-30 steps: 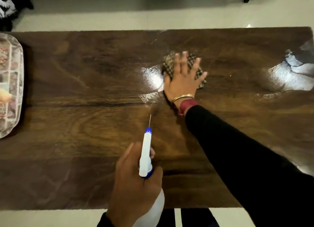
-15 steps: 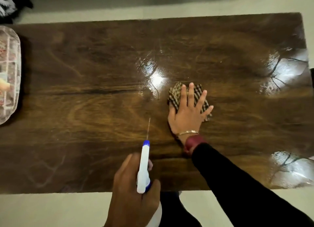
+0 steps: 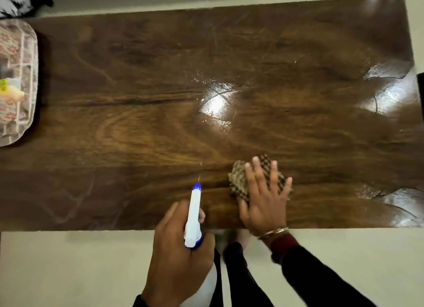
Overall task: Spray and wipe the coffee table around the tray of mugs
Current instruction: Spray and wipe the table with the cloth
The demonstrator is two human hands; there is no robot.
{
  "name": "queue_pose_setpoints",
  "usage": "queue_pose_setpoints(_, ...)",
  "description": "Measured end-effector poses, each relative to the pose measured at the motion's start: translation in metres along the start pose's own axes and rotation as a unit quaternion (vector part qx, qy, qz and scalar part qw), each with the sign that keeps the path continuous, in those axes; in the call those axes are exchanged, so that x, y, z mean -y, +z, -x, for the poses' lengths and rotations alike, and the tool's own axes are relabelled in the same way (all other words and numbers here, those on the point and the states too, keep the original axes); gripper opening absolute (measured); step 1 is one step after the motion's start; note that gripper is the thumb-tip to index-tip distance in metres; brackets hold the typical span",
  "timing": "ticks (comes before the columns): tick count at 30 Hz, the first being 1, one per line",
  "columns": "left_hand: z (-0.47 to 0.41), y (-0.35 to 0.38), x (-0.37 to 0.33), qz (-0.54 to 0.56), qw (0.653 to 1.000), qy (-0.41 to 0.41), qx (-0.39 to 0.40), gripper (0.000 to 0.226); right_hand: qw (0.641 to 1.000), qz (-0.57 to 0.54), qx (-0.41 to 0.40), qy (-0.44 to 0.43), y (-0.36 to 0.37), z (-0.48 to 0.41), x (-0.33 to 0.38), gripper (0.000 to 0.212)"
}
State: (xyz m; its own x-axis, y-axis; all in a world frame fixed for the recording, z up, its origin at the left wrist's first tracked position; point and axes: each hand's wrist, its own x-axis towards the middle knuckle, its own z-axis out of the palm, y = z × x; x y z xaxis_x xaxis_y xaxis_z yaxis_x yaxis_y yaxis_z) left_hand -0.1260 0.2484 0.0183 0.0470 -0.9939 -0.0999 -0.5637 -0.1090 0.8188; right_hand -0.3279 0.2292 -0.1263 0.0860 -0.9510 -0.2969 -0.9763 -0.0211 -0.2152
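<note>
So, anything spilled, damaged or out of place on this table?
Nothing stands out. The wet sheen and droplets mid-table fit spraying. The right hand presses the checked cloth flat near the front edge; the left hand holds the spray bottle. The tray sits at the left end.

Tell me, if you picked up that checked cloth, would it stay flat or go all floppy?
Probably floppy: the cloth is already bunched and wrinkled under the right hand. It is likely light too, since a flat palm alone seems enough to push it over the table. On that shiny, wet-looking wood it should slide easily.
</note>
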Motion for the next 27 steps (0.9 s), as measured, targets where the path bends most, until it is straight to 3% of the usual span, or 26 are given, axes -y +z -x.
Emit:
queue_pose_setpoints(3,0.013,0.006,0.003,-0.014,1.0,-0.009,-0.011,0.044,0.987,-0.044,-0.027,0.155,-0.017,-0.034,-0.021,0.088)
queue_pose_setpoints(6,0.02,0.007,0.01,0.001,0.999,-0.033,0.014,0.057,0.961,-0.073,-0.055,0.261,-0.019,-0.07,0.01,0.084)
queue_pose_setpoints(10,0.023,-0.002,0.015,-0.015,0.999,-0.029,-0.014,0.059,0.979,-0.06,-0.049,0.186,-0.008,-0.08,0.085,0.094)
queue_pose_setpoints(13,0.019,-0.009,0.015,-0.015,1.0,-0.026,0.007,0.034,0.998,-0.027,-0.014,0.064,0.014,-0.047,0.139,0.091)
queue_pose_setpoints(17,0.018,-0.027,0.022,-0.018,0.999,-0.024,0.01,0.026,0.999,0.002,0.017,-0.03,0.036,0.012,0.134,0.086)
queue_pose_setpoints(19,0.02,-0.04,0.035,-0.029,0.999,-0.035,0.02,0.027,1.0,0.007,0.007,-0.004,0.038,0.025,0.106,0.096)
queue_pose_setpoints(23,0.027,-0.063,0.057,-0.025,0.998,-0.043,0.029,0.062,0.989,-0.033,-0.005,0.141,0.02,0.006,0.079,0.092)
queue_pose_setpoints(27,0.033,-0.08,0.069,-0.046,0.999,-0.006,-0.006,0.046,0.965,-0.065,-0.035,0.253,0.01,-0.045,0.131,0.088)
